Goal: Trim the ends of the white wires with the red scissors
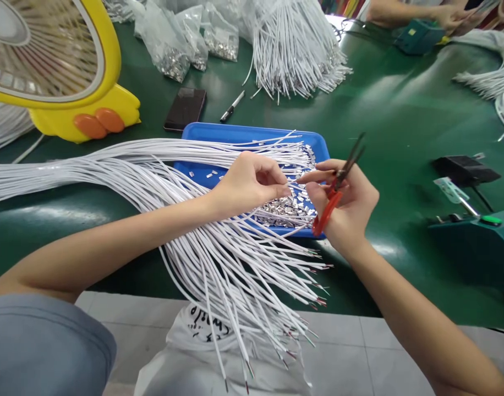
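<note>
My left hand (256, 181) pinches a white cable near its end, above the blue tray (252, 132). Close to its fingertips is my right hand (345, 198), which has red-handled scissors (328, 212) hooked on its fingers, blades pointing up and away. The right thumb and fingers are at the cable's tip; whether they touch it I cannot tell. Many small silver metal pieces (287, 208) lie in the tray. A large bundle of white cables (211, 242) runs from the left, partly over the tray and partly off the table's front edge, with coloured wire ends showing.
Left stands a yellow fan (107, 71). A phone (186, 109), a marker pen (233, 106), bags of metal parts (173, 55) and another cable bundle (297, 49) lie behind. A dark green machine (478, 242) is at right. Another person's hands (445, 16) work at the back right.
</note>
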The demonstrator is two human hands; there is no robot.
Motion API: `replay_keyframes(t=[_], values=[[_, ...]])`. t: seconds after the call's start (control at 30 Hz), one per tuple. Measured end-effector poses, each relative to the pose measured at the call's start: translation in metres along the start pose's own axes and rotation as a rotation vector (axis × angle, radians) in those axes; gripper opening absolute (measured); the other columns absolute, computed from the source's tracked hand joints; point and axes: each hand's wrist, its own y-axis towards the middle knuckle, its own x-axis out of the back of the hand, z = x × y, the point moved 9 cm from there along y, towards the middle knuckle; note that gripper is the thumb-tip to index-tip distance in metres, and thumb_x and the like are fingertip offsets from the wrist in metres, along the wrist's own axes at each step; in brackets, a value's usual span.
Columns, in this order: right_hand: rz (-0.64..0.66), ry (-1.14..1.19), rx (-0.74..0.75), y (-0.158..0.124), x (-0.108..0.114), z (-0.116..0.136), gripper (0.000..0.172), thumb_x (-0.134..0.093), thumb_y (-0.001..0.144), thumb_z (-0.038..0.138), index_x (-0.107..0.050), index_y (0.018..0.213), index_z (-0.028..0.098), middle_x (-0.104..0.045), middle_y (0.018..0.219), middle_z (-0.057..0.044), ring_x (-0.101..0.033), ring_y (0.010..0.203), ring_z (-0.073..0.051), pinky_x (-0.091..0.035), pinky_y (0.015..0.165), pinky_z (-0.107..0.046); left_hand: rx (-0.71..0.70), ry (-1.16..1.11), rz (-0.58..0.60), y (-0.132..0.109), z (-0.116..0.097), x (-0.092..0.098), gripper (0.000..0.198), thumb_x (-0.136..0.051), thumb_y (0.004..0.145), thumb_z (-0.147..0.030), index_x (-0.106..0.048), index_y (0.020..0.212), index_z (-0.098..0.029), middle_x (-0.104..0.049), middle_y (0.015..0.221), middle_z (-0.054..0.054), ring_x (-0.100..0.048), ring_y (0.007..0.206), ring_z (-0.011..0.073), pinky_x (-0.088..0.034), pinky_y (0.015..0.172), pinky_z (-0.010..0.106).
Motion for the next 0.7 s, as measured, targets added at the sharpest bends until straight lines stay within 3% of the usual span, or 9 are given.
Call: replay_keyframes(t=[0.13,0.37,0.7], values=[[0.057,-0.059,-0.047,0.003,-0.002,-0.007,0.025,-0.070,0.076,0.020,-0.061,0.098,0.024,-0.070,0.082,0.002,-0.063,0.068,-0.012,-0.039,0.051,-0.025,-0.001,0.006,-0.033,0.000,0.001,0.003,0.009,-0.073,0.064,-0.012,-0.066,0.061,-0.009,-0.064,0.056,0.000,-0.057,0.052,0.0072,-0.045,0.050,0.017],[0.015,0.085,-0.011,-0.003,-0.003,0.008,0.019,-0.071,0.076,0.020,-0.060,0.090,0.025,-0.070,0.078,0.003,-0.062,0.063,-0.011,-0.044,0.053,-0.026,-0.039,0.077,-0.006,-0.002,-0.002,-0.001,0.014,-0.076,0.063,-0.012,-0.063,0.061,-0.009,-0.064,0.057,0.000,-0.056,0.053,0.0065,-0.043,0.050,0.017],[0.012,0.110,-0.055,-0.008,-0.007,0.005,0.024,-0.073,0.073,0.014,-0.061,0.090,0.026,-0.069,0.080,0.002,-0.058,0.061,-0.011,-0.048,0.055,-0.028,-0.077,0.123,0.007,-0.003,-0.003,-0.004,0.017,-0.076,0.064,-0.009,-0.060,0.059,-0.011,-0.062,0.055,-0.001,-0.053,0.050,0.0063,-0.040,0.047,0.017]])
